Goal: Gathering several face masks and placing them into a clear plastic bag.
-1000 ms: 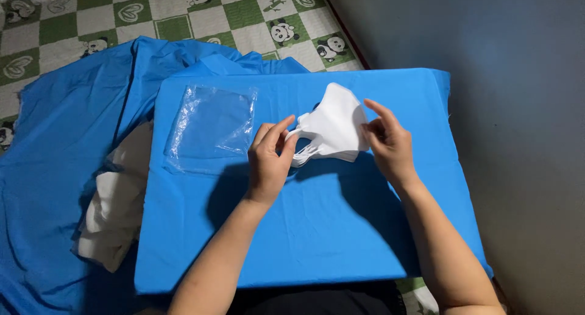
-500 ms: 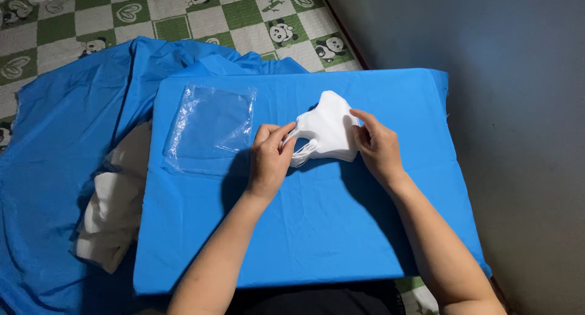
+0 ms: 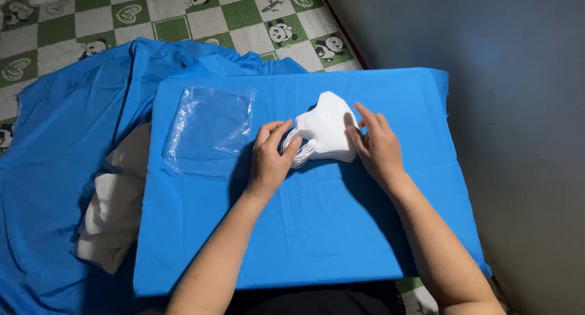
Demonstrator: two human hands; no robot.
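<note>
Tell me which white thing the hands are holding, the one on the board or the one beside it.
The white folded mask on the blue board, pinched between left hand and right hand; the white cloth lies untouched.

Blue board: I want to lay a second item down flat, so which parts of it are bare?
The blue board is bare along its near half, below both forearms, and in the right strip beyond the right hand. It is crowded up top: the clear plastic bag at left, the white mask and left hand in the middle.

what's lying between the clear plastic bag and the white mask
In the head view, only the left hand over bare blue cloth separates the clear plastic bag from the white mask.
</note>
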